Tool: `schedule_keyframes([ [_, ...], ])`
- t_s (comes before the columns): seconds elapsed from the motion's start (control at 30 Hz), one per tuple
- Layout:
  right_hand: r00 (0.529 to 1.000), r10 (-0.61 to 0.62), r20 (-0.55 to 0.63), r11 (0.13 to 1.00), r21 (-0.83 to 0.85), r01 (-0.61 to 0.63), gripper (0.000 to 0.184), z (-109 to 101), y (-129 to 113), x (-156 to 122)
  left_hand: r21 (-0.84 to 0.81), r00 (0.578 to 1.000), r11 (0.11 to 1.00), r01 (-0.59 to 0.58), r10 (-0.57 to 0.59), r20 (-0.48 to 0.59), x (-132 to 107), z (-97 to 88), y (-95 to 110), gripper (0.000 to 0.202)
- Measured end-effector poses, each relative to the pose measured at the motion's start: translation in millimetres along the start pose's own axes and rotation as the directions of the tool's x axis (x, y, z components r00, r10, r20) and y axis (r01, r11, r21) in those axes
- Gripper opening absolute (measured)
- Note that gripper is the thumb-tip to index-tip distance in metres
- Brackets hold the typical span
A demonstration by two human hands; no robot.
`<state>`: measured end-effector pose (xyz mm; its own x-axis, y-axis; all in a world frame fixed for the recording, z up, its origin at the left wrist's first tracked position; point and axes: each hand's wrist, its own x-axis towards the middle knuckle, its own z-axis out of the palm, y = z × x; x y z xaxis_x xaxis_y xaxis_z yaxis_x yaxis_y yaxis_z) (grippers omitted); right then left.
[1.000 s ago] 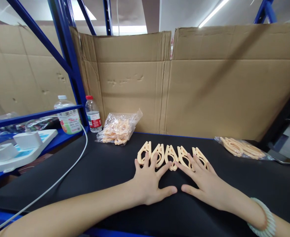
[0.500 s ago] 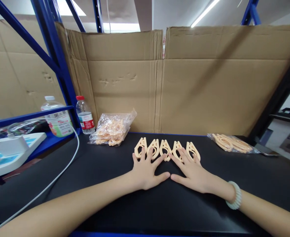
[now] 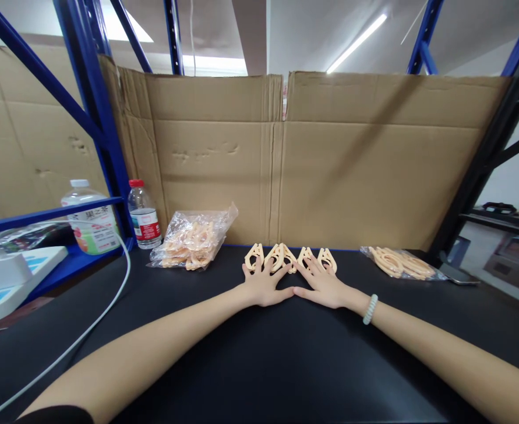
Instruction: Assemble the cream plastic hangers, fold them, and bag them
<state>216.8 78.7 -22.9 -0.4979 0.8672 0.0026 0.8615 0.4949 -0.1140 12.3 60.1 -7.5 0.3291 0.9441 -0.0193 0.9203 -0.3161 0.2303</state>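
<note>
A row of several beige plastic pieces that look like folded travel hangers (image 3: pixel 256 249) lies on the black tabletop (image 3: pixel 259 365). Over the near ends of the left ones, my left hand (image 3: pixel 263 287) lies palm down with its fingers spread. My right hand (image 3: pixel 326 288), a pale beaded bracelet on its wrist, lies the same way at the right-end hanger (image 3: pixel 333 261) and its neighbours. The fingertips touch or cover the hangers' lower parts. Both thumbs point inward, their tips meeting or nearly so. Two hangers near the middle overlap or touch.
A clear bag of more hangers (image 3: pixel 193 238) sits back left, and a flatter bag (image 3: pixel 401 263) back right. A red-capped bottle (image 3: pixel 145 222), a larger bottle (image 3: pixel 92 229), a power strip (image 3: pixel 50 258) and a white cable (image 3: pixel 105 307) occupy the left. Cardboard (image 3: pixel 365 188) walls the back.
The hangers sit closer together; gaps in the row have narrowed. My right hand has moved left toward my left hand. The camera view has shifted slightly.
</note>
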Motion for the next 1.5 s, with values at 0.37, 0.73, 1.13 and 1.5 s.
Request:
schedule_keyframes([
  [0.37,0.985,-0.031,-0.17,0.999,0.037,0.038,0.068,3,6,1,0.083,0.966,0.996,-0.032,0.052,-0.255,5,14.2,-7,0.074],
  [0.73,0.836,-0.183,-0.517,0.981,-0.145,0.125,0.045,10,6,-7,0.491,0.803,0.845,-0.21,0.436,-0.407,-31,-27.3,-22,0.057],
  [1.13,0.758,-0.152,-0.634,0.986,-0.045,0.16,0.029,11,13,-21,0.125,0.718,0.988,0.093,0.021,-0.695,-28,-57.4,-104,0.03],
  [1.5,0.686,0.209,-0.697,0.856,0.469,0.215,0.028,2,32,-22,0.115,0.566,0.599,-0.792,0.792,-0.228,-73,-41.1,4,0.028],
])
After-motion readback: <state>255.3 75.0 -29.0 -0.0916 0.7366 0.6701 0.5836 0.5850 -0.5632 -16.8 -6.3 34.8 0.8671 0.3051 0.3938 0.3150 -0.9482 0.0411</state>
